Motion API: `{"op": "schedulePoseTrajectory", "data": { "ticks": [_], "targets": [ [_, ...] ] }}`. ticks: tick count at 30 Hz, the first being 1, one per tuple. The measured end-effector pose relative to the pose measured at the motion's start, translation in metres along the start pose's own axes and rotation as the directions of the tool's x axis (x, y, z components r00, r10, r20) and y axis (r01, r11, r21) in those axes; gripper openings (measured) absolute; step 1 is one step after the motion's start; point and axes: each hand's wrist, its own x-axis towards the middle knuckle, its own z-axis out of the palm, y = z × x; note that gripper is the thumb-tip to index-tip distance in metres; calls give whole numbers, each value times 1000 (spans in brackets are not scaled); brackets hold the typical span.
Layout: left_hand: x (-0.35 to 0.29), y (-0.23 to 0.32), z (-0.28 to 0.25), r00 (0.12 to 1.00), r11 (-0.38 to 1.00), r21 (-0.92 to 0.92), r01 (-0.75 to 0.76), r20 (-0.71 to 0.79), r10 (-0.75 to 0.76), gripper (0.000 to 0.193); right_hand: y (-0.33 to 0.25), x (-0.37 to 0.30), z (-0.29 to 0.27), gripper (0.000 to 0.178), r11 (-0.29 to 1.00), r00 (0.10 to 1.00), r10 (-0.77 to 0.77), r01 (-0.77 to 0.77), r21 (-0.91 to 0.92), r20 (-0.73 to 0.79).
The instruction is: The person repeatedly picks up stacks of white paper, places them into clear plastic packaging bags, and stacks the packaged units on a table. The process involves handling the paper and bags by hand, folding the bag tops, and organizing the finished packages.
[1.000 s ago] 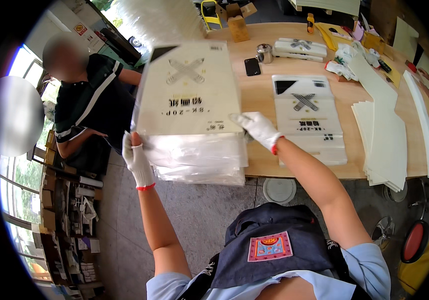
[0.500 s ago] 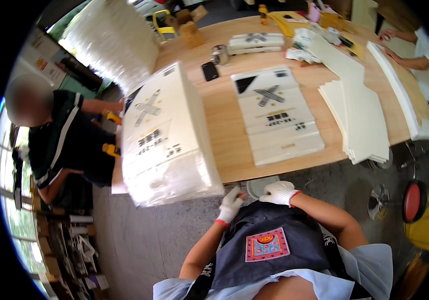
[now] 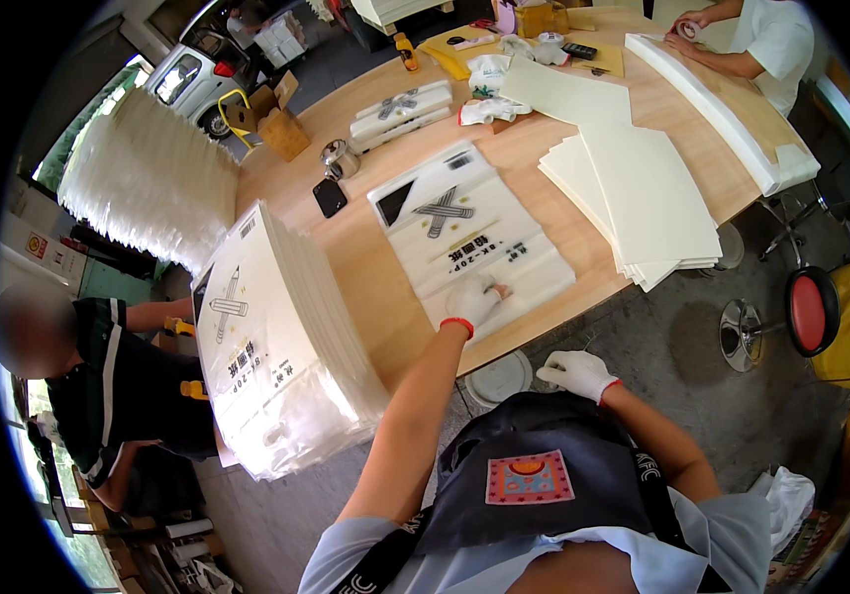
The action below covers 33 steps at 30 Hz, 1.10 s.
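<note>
A printed clear plastic bag (image 3: 450,223) lies flat on the wooden table (image 3: 365,297) in front of me. My left hand (image 3: 474,302), in a white glove with a red cuff and bare fingertips, is on the near end of this bag. Its fingers are curled against the plastic at the handle hole. My right hand (image 3: 580,376), gloved the same way, hovers beyond the table's front edge, near my apron. Its fingers are loosely bent, with nothing visible in them. Right of the bag, cream paper sheets (image 3: 643,198) lie fanned in a pile.
A tall stack of filled printed bags (image 3: 266,346) stands at the left table edge, beside a person (image 3: 88,376). Farther back are a phone (image 3: 329,198), a metal tin (image 3: 339,158) and packed bundles (image 3: 400,114). Another person sits at far right. A lidded bucket (image 3: 499,378) and a stool (image 3: 811,309) stand below.
My left hand has reached forward from beside my apron onto the plastic bag. The right hand stays near the apron, a little farther right. The view has turned and shifted.
</note>
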Motion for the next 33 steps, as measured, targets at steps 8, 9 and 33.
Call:
{"op": "schedulePoseTrajectory", "data": {
  "ticks": [8, 9, 33],
  "targets": [
    [7, -37, 25, 998, 946, -322, 43, -21, -52, 20, -22, 37, -15, 46, 984, 997, -60, 50, 169, 58],
    [12, -61, 38, 996, 880, -474, 44, -46, -75, 22, -27, 46, -14, 47, 943, 995, -73, 49, 329, 61],
    [-75, 162, -63, 534, 565, -74, -822, -445, 719, 23, -66, 117, -47, 34, 884, 773, -279, 438, 162, -570]
  ]
}}
